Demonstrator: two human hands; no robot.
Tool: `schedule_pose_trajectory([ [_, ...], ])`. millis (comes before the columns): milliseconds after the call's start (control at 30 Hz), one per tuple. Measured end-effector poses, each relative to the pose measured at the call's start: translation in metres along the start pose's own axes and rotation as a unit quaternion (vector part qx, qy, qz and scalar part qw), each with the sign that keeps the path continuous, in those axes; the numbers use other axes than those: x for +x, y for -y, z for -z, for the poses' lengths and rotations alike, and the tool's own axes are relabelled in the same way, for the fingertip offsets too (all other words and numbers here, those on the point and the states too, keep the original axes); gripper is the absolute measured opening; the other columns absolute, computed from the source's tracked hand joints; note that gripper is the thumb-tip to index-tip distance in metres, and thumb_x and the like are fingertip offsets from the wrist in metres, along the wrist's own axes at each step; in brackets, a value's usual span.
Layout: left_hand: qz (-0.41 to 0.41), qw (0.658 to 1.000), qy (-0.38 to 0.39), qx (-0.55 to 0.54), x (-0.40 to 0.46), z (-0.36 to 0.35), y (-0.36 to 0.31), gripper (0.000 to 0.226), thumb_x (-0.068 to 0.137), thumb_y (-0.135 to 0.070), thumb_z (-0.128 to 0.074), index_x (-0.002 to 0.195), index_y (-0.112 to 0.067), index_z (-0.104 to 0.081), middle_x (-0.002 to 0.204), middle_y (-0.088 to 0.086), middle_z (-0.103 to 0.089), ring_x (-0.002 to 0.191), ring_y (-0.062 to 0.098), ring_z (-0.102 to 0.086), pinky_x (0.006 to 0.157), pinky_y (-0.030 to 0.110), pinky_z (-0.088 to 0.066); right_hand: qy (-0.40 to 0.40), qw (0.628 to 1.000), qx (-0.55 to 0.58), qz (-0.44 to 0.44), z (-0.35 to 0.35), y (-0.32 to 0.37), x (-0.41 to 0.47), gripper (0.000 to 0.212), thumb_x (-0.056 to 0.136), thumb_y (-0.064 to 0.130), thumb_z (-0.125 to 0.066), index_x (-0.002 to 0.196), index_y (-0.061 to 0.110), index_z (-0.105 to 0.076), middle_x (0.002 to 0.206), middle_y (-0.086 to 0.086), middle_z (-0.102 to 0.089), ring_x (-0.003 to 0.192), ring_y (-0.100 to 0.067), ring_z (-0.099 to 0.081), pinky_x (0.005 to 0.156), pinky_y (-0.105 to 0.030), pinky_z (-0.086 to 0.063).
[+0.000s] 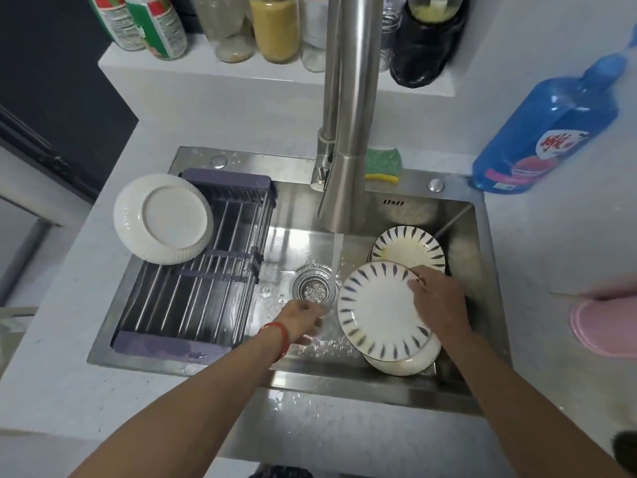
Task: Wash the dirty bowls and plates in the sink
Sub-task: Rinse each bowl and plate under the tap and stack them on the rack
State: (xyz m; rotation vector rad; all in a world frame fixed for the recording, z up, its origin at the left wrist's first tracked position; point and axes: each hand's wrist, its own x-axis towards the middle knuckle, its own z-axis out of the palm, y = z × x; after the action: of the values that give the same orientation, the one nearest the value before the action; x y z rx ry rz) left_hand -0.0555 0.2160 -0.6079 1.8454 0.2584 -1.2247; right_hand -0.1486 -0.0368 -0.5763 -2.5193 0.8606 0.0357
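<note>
In the steel sink [389, 386], my right hand [439, 298] grips the rim of a white plate with blue dashes [375, 308] and holds it tilted. Under it lies another white dish [410, 363]. Behind stands a second dashed plate [406, 248], stained yellowish. My left hand [303, 320] is in the running water [336, 263] beside the drain [313, 288]; its fingers are blurred by spray. A white ribbed plate [162, 219] lies upside down on the dark drying rack [206, 270] across the sink's left half.
The steel tap [348, 132] rises over the middle of the sink. A green sponge [382, 163] lies behind it. A blue detergent bottle [548, 132] stands at the right, a pink object [606, 322] on the counter's right edge. Jars and bottles [275, 25] line the back ledge.
</note>
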Motion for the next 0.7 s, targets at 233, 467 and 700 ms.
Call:
schedule_pose_trajectory([
  [233,0.001,0.947,-0.030,-0.320,0.007,-0.008,-0.023,0.065,0.103,-0.065,-0.035,0.121,-0.013,-0.068,0.110,0.013,-0.078,0.099,0.035,-0.076,0.083,0.055,-0.062,0.028,0.975,0.183,-0.123,-0.030,0.055,0.001,0.014,0.094,0.013,-0.064,0.103,0.011,-0.074,0.106,-0.015,-0.075,0.094,-0.030,-0.066,0.082,-0.034,-0.050],
  [467,-0.085,0.930,-0.135,-0.332,0.013,-0.005,-0.023,0.057,0.101,-0.066,-0.039,0.119,-0.021,-0.070,0.108,0.009,-0.079,0.102,0.032,-0.075,0.093,0.054,-0.060,0.147,0.975,-0.142,0.088,-0.070,0.127,-0.011,0.077,0.107,0.054,-0.016,0.154,0.011,0.026,0.156,-0.007,0.038,0.140,-0.019,0.046,0.123,-0.050,0.020],
  [700,-0.048,0.906,-0.147,-0.393,0.027,0.022,-0.035,0.062,0.102,-0.064,-0.035,0.124,-0.016,-0.067,0.109,0.014,-0.078,0.110,0.040,-0.071,0.100,0.062,-0.054,0.298,0.877,-0.135,0.353,-0.052,0.111,0.005,0.059,0.105,0.052,-0.007,0.162,0.037,-0.016,0.171,0.011,-0.003,0.158,-0.021,-0.002,0.127,-0.050,-0.013],
])
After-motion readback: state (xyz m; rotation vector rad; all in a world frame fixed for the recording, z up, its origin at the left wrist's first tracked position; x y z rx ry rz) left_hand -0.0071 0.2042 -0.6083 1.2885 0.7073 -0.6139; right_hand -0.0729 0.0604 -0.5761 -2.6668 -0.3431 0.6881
